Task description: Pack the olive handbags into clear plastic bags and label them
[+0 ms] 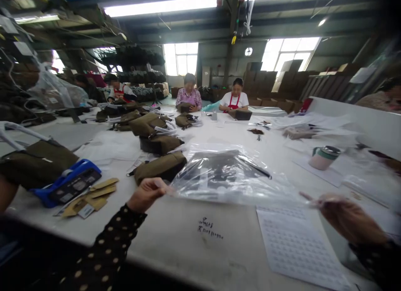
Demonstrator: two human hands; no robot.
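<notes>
A clear plastic bag (194,186) with a dark item inside lies on the white table in front of me, its near edge stretched between my hands. My left hand (147,195) pinches the bag's near left corner between thumb and fingers. On the right, my right hand (347,216) is closed on the other near corner; it is somewhat blurred. An olive and black bag (163,166) lies just beyond my left hand. Under the plastic's right part, a sheet of printed labels (294,245) reaches toward the table's front edge.
At the left are a blue device (69,183), brown paper tags (97,197) and an olive handbag (37,161). More olive bags (150,125) are piled beyond. A lidded cup (324,158) stands right, near loose plastic. Several people sit farther back; handwriting marks the near tabletop.
</notes>
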